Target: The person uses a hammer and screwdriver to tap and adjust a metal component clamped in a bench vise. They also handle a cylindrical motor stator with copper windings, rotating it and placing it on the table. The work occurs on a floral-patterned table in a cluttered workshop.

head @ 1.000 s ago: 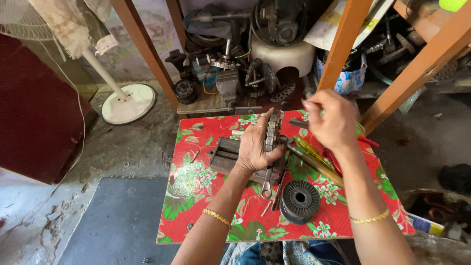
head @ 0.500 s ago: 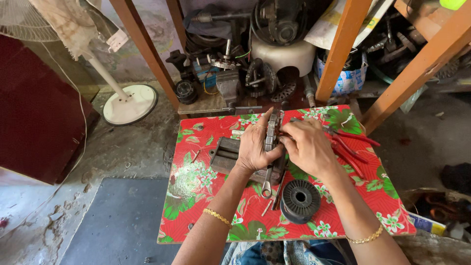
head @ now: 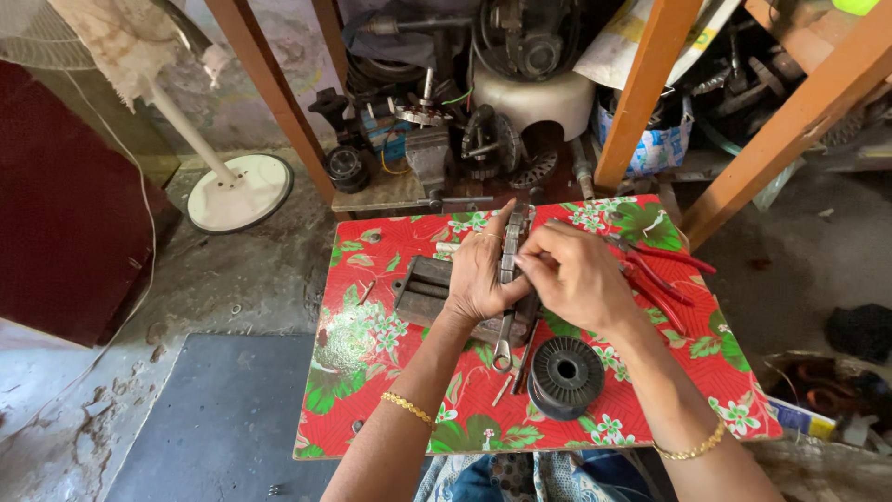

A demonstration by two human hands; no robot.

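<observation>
Right hand (head: 581, 279) came down from 1 o'clock to meet left hand (head: 478, 279) on the wrench (head: 506, 307), w/ both grips pinching it; long axis runs 12–6 over the metal block (head: 423, 288) mid surface (head: 372, 372), wire spool (head: 565, 375) at 5

Left hand (head: 480, 275) curled; right hand (head: 581, 279) pinching.

A small table (head: 372, 372) covered in red floral cloth stands on rough grey concrete floor (head: 232, 270), with a dark mat (head: 214, 428) near left, a maroon cabinet (head: 65, 214) far left, a white fan base (head: 240, 192) (round, flat) beyond, and orange wooden posts (head: 646, 93) rising behind.
</observation>
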